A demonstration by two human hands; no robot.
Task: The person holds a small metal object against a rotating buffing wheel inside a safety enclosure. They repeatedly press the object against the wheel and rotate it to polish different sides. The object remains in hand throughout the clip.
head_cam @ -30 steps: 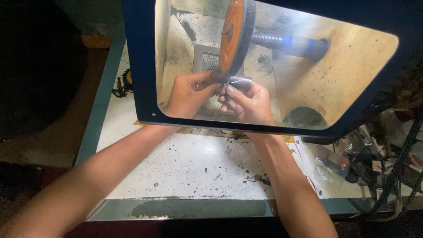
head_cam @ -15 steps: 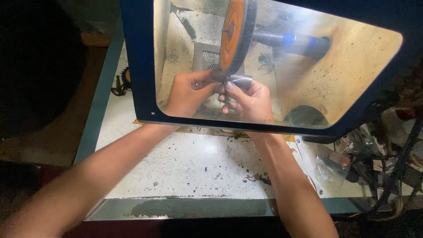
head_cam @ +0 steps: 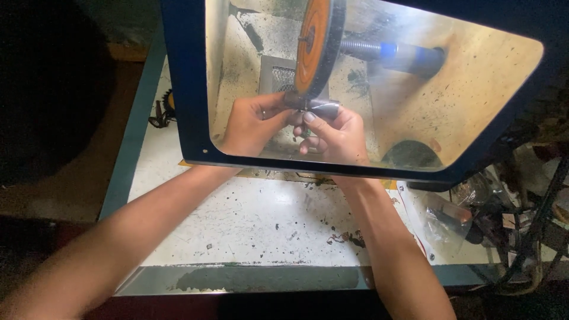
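Dim workshop surroundings frame a white bench (head_cam: 237, 219), speckled with dark grit and chips, with a blue-framed clear shield (head_cam: 474, 89) standing over its far part. Only the head view is given, and everything is seen from above, partly through that shield.

Behind the shield an orange wheel (head_cam: 315, 44) is mounted upright on a threaded shaft (head_cam: 379, 50), its edge turned down toward the hands. A small grey metal piece (head_cam: 314, 105) is held right at the lower rim of the wheel; whether it touches cannot be told. The left hand (head_cam: 252, 124) is curled about the piece's left end, fingers closed on it. The right hand (head_cam: 335, 133) is closed on the right end, thumb laid on top. A grip from both sides probably keeps so short a piece steady at the wheel.

Both forearms are passed under the shield's lower edge, so the clear pane is kept between wheel and face, likely against flying grit.

Loose cables and clutter (head_cam: 510, 219) are left at the bench's right end, well apart from the hands.
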